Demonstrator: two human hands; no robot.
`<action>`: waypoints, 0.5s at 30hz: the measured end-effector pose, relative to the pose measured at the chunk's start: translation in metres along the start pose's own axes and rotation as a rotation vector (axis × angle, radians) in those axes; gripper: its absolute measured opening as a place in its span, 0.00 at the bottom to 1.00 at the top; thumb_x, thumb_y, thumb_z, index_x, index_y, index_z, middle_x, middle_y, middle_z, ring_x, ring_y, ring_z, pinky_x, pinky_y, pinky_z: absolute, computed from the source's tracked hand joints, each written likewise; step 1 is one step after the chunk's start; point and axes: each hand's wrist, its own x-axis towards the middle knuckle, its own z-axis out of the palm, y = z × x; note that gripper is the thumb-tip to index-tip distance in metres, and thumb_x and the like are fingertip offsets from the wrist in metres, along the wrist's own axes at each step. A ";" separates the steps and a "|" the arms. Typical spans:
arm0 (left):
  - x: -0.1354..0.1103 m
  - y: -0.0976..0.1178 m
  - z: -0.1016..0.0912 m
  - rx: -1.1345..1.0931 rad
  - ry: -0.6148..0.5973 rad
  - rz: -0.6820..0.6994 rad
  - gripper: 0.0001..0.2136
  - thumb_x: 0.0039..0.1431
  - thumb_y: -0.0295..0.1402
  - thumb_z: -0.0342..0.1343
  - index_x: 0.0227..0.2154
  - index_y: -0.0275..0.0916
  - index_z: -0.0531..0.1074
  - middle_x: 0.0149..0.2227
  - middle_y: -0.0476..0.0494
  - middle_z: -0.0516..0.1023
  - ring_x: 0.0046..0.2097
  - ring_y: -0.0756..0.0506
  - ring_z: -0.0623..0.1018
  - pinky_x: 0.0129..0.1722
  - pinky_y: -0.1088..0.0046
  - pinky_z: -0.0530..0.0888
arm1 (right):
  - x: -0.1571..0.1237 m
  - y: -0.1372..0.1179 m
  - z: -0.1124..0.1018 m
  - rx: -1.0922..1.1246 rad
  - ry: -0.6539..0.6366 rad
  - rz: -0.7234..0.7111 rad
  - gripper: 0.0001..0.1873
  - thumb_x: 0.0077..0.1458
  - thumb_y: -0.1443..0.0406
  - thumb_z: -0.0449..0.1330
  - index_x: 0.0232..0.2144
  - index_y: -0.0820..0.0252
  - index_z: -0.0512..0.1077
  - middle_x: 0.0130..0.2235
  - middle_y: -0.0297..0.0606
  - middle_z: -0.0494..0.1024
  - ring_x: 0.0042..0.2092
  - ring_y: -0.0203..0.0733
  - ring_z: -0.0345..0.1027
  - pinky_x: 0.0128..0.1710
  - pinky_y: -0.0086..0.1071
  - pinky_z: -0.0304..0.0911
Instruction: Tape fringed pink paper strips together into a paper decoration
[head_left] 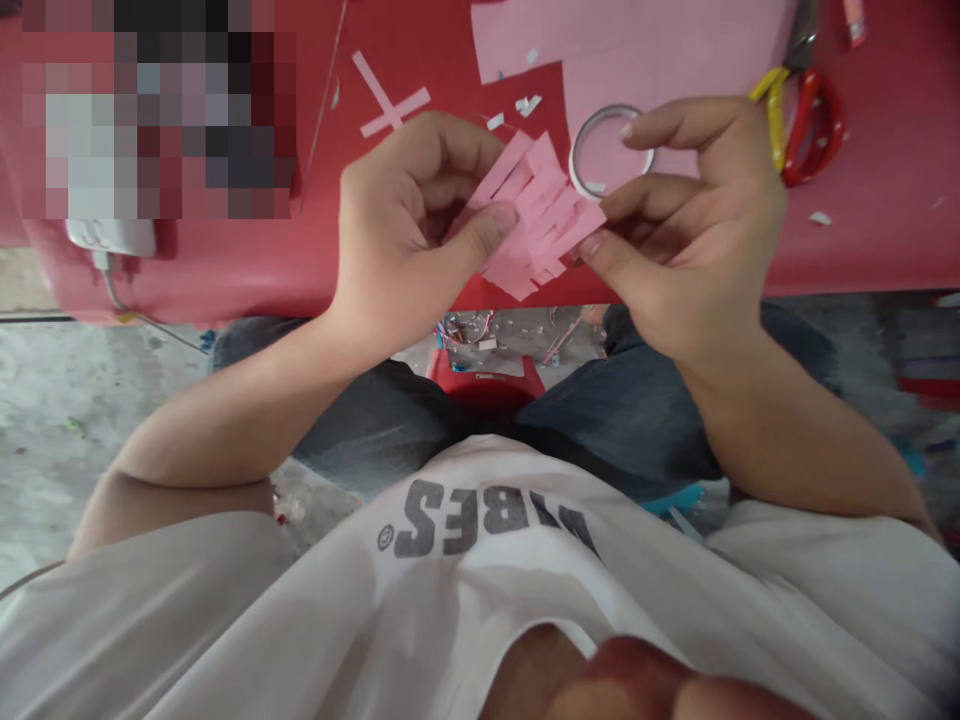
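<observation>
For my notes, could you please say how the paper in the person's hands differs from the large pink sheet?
The cut paper is slit into strips; the large pink sheet shows no strips. The left hand and right hand hold the cut paper up, while the sheet lies flat on the red table. Both are pink.

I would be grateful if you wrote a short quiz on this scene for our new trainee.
1. What are the left hand and right hand holding?
2. True or false: the red-and-yellow-handled scissors lie on the red tabletop beyond the right hand.
3. Which shape do the pink strips beyond the left hand form: A star, B cross, C triangle?

Key: 1. A fringed piece of pink paper. 2. True. 3. B.
</observation>
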 end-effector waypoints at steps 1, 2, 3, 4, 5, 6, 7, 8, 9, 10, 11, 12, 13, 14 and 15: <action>0.001 -0.001 0.000 0.005 -0.007 0.008 0.10 0.62 0.32 0.70 0.45 0.43 0.78 0.41 0.49 0.84 0.40 0.46 0.85 0.32 0.71 0.80 | 0.000 -0.002 0.000 -0.019 0.007 -0.017 0.33 0.50 0.62 0.78 0.54 0.42 0.68 0.56 0.31 0.72 0.36 0.32 0.78 0.29 0.26 0.77; 0.001 -0.001 -0.001 0.009 -0.015 0.004 0.11 0.62 0.34 0.70 0.45 0.42 0.78 0.41 0.48 0.84 0.40 0.46 0.85 0.32 0.71 0.80 | 0.000 -0.004 0.000 -0.035 0.006 -0.032 0.34 0.50 0.63 0.78 0.54 0.42 0.67 0.57 0.31 0.71 0.37 0.31 0.77 0.29 0.26 0.78; 0.001 -0.001 -0.001 0.010 -0.018 -0.005 0.11 0.62 0.35 0.71 0.45 0.43 0.78 0.41 0.48 0.84 0.41 0.46 0.85 0.34 0.71 0.81 | 0.000 -0.006 0.001 -0.051 0.001 -0.047 0.34 0.50 0.65 0.77 0.54 0.42 0.67 0.57 0.31 0.70 0.36 0.30 0.77 0.28 0.25 0.77; 0.002 -0.002 -0.001 0.004 -0.027 -0.014 0.11 0.62 0.36 0.71 0.44 0.43 0.78 0.42 0.48 0.84 0.42 0.45 0.85 0.35 0.69 0.82 | 0.000 -0.008 0.001 -0.068 -0.003 -0.058 0.34 0.50 0.66 0.77 0.54 0.43 0.67 0.56 0.31 0.70 0.36 0.29 0.76 0.28 0.24 0.77; 0.002 -0.002 -0.001 -0.002 -0.029 -0.029 0.11 0.62 0.37 0.70 0.44 0.44 0.78 0.42 0.47 0.84 0.43 0.44 0.85 0.37 0.68 0.83 | -0.001 -0.010 0.001 -0.085 -0.007 -0.065 0.34 0.50 0.67 0.77 0.54 0.43 0.67 0.56 0.31 0.69 0.35 0.29 0.76 0.28 0.24 0.77; 0.001 -0.002 -0.001 -0.002 -0.022 -0.041 0.11 0.62 0.37 0.70 0.44 0.44 0.78 0.43 0.46 0.83 0.45 0.43 0.85 0.39 0.66 0.83 | -0.001 -0.012 0.002 -0.099 -0.006 -0.072 0.35 0.50 0.68 0.77 0.55 0.44 0.66 0.56 0.31 0.69 0.35 0.28 0.76 0.28 0.24 0.76; 0.001 -0.003 -0.001 0.002 -0.021 -0.028 0.11 0.62 0.39 0.70 0.44 0.45 0.78 0.43 0.45 0.83 0.44 0.43 0.85 0.39 0.65 0.83 | -0.001 -0.013 0.002 -0.112 -0.002 -0.075 0.36 0.50 0.69 0.77 0.55 0.44 0.66 0.56 0.32 0.69 0.34 0.28 0.76 0.27 0.24 0.76; 0.000 -0.004 -0.001 0.016 -0.023 0.001 0.12 0.62 0.40 0.70 0.45 0.45 0.78 0.42 0.44 0.83 0.43 0.43 0.85 0.37 0.66 0.83 | -0.002 -0.014 0.003 -0.127 0.002 -0.067 0.36 0.49 0.69 0.77 0.55 0.44 0.66 0.57 0.32 0.68 0.34 0.29 0.76 0.28 0.25 0.76; 0.000 -0.004 0.000 0.048 -0.019 0.022 0.13 0.61 0.42 0.70 0.45 0.45 0.78 0.42 0.44 0.82 0.40 0.43 0.85 0.35 0.66 0.82 | -0.002 -0.015 0.003 -0.143 0.013 -0.062 0.36 0.49 0.69 0.77 0.55 0.44 0.66 0.57 0.32 0.68 0.34 0.29 0.76 0.28 0.25 0.76; -0.001 -0.005 0.000 0.093 -0.017 0.027 0.14 0.61 0.43 0.70 0.46 0.46 0.78 0.42 0.44 0.82 0.38 0.44 0.84 0.32 0.67 0.80 | -0.003 -0.015 0.003 -0.160 0.022 -0.058 0.36 0.49 0.69 0.77 0.55 0.43 0.66 0.57 0.32 0.68 0.33 0.29 0.76 0.28 0.26 0.76; -0.001 -0.005 0.000 0.140 -0.010 0.030 0.14 0.61 0.43 0.70 0.46 0.46 0.78 0.41 0.44 0.82 0.36 0.45 0.83 0.30 0.68 0.78 | -0.003 -0.015 0.003 -0.181 0.027 -0.058 0.37 0.49 0.68 0.77 0.55 0.43 0.66 0.57 0.32 0.68 0.32 0.29 0.75 0.28 0.27 0.77; -0.002 -0.005 0.000 0.175 -0.008 0.028 0.14 0.61 0.44 0.70 0.47 0.46 0.78 0.41 0.44 0.83 0.34 0.46 0.82 0.28 0.68 0.76 | -0.003 -0.014 0.003 -0.202 0.033 -0.063 0.37 0.48 0.67 0.78 0.55 0.42 0.66 0.57 0.32 0.68 0.32 0.29 0.75 0.28 0.27 0.77; -0.002 -0.004 0.000 0.194 -0.002 0.018 0.14 0.62 0.44 0.69 0.47 0.47 0.78 0.41 0.44 0.83 0.33 0.47 0.81 0.27 0.69 0.75 | -0.003 -0.013 0.003 -0.217 0.041 -0.077 0.38 0.48 0.67 0.78 0.55 0.42 0.66 0.56 0.31 0.69 0.31 0.29 0.75 0.28 0.28 0.76; -0.002 -0.004 0.000 0.193 0.001 0.014 0.14 0.62 0.44 0.69 0.47 0.47 0.78 0.40 0.44 0.83 0.32 0.47 0.81 0.26 0.69 0.73 | -0.003 -0.012 0.003 -0.222 0.046 -0.097 0.38 0.47 0.67 0.79 0.55 0.42 0.66 0.56 0.32 0.69 0.32 0.29 0.75 0.28 0.28 0.76; -0.001 -0.003 0.000 0.176 -0.008 0.023 0.14 0.62 0.44 0.70 0.47 0.47 0.78 0.40 0.44 0.83 0.32 0.47 0.80 0.26 0.69 0.72 | -0.002 -0.011 0.003 -0.220 0.052 -0.114 0.38 0.47 0.67 0.79 0.55 0.42 0.66 0.55 0.32 0.68 0.32 0.29 0.75 0.28 0.28 0.75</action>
